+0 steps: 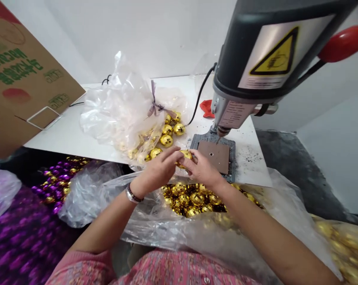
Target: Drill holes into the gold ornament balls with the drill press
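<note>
Between my two hands is a shiny gold mirrored ball (185, 154), just in front of the drill press base. My left hand (159, 168) has its fingers curved against the ball's left side. On the other side, my right hand (203, 168) grips it with thumb and fingers. Beyond my left hand, several more gold balls (167, 140) lie on the white table, some inside a clear plastic bag (116, 107). Below my hands, an open plastic bag (167, 231) holds many gold balls (193, 200).
A drill press (253, 59) with a red-knobbed lever (343, 43) stands at the right; its base carries a brown board (219, 156). Dark shavings dot the white table (250, 138). A red cloth-like piece (207, 108) lies behind. A cardboard box (27, 79) and purple balls (21, 237) are at left.
</note>
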`<state>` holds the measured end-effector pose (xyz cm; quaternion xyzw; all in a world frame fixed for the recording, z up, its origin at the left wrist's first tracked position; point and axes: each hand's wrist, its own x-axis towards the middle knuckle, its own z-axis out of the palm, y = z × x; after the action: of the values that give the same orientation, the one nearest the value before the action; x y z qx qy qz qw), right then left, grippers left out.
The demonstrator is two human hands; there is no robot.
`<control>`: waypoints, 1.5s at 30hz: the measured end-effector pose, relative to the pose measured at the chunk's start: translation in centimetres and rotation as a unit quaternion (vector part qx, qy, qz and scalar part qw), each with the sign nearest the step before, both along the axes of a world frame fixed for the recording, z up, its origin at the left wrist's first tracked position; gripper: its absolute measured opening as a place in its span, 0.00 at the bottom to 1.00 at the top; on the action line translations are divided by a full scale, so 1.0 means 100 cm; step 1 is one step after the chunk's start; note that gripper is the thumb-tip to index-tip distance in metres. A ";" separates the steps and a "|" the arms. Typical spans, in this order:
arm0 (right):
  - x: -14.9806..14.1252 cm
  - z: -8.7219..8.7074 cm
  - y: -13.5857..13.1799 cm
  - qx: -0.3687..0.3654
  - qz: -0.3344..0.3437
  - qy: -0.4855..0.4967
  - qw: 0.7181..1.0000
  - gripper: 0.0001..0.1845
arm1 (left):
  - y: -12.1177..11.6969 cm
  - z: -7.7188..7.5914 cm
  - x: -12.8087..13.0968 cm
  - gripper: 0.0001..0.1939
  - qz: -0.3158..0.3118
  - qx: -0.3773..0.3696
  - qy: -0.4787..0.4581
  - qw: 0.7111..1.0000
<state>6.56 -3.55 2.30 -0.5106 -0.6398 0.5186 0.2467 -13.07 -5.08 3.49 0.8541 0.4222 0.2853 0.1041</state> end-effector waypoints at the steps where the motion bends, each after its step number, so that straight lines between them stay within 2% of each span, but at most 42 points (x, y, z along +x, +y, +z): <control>1: 0.006 0.000 -0.005 -0.027 0.004 0.028 0.999 0.39 | -0.001 -0.007 0.007 0.25 -0.030 -0.020 0.001 0.999; 4: 0.020 0.001 -0.014 -0.075 0.003 0.079 0.994 0.47 | 0.003 -0.021 0.023 0.30 -0.074 -0.083 -0.048 0.993; 8: 0.039 0.006 -0.016 -0.082 0.004 0.054 0.995 0.53 | 0.011 -0.018 0.040 0.26 -0.110 -0.174 -0.109 0.972; 10: 0.051 0.009 -0.019 -0.075 0.010 0.016 0.997 0.53 | 0.016 -0.012 0.044 0.26 -0.067 -0.226 -0.137 0.962; 12: 0.062 0.008 -0.030 -0.063 0.025 -0.015 0.998 0.52 | 0.024 -0.005 0.047 0.28 -0.002 -0.304 -0.184 0.935; 13: 0.067 0.006 -0.039 -0.055 0.055 -0.024 0.997 0.51 | 0.029 -0.003 0.048 0.29 0.025 -0.348 -0.214 0.912; 15: 0.072 -0.005 -0.063 -0.038 0.190 -0.032 0.981 0.49 | 0.041 -0.001 0.051 0.32 0.046 -0.432 -0.271 0.859; 17: 0.071 -0.023 -0.090 -0.034 0.367 -0.032 0.929 0.46 | 0.052 -0.004 0.055 0.36 0.039 -0.492 -0.311 0.812; 18: 0.069 -0.033 -0.104 -0.037 0.431 -0.031 0.901 0.44 | 0.057 -0.006 0.058 0.36 0.031 -0.512 -0.325 0.794; 19: 0.065 -0.043 -0.115 -0.041 0.463 -0.029 0.885 0.43 | 0.061 -0.009 0.061 0.35 0.024 -0.526 -0.336 0.781; 20: 0.062 -0.051 -0.125 -0.047 0.471 -0.026 0.880 0.41 | 0.064 -0.012 0.065 0.34 0.021 -0.536 -0.346 0.770; 22: 0.057 -0.062 -0.137 -0.048 0.454 -0.020 0.890 0.39 | 0.069 -0.019 0.071 0.32 0.022 -0.546 -0.363 0.754; 24: 0.056 -0.064 -0.143 -0.047 0.428 -0.014 0.902 0.39 | 0.072 -0.023 0.077 0.29 0.024 -0.549 -0.375 0.747; 27: 0.060 -0.061 -0.144 -0.050 0.390 -0.012 0.919 0.41 | 0.073 -0.023 0.084 0.25 0.015 -0.545 -0.374 0.750; 33: 0.066 -0.058 -0.150 -0.054 0.345 -0.003 0.937 0.44 | 0.073 -0.013 0.094 0.26 0.009 -0.504 -0.301 0.810; 39: 0.068 -0.062 -0.154 -0.044 0.322 -0.002 0.946 0.46 | 0.069 -0.005 0.104 0.26 0.042 -0.484 -0.238 0.841; 42: 0.069 -0.060 -0.155 -0.032 0.319 -0.002 0.947 0.45 | 0.067 0.001 0.110 0.27 0.054 -0.452 -0.172 0.874; 45: 0.072 -0.054 -0.156 -0.014 0.302 -0.007 0.953 0.43 | 0.067 0.005 0.116 0.26 0.061 -0.386 -0.109 0.914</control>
<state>13.73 -19.12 -3.07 -0.3011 -0.7584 0.5743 0.0667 -1.44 1.62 4.01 0.6834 0.5369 0.1973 0.4537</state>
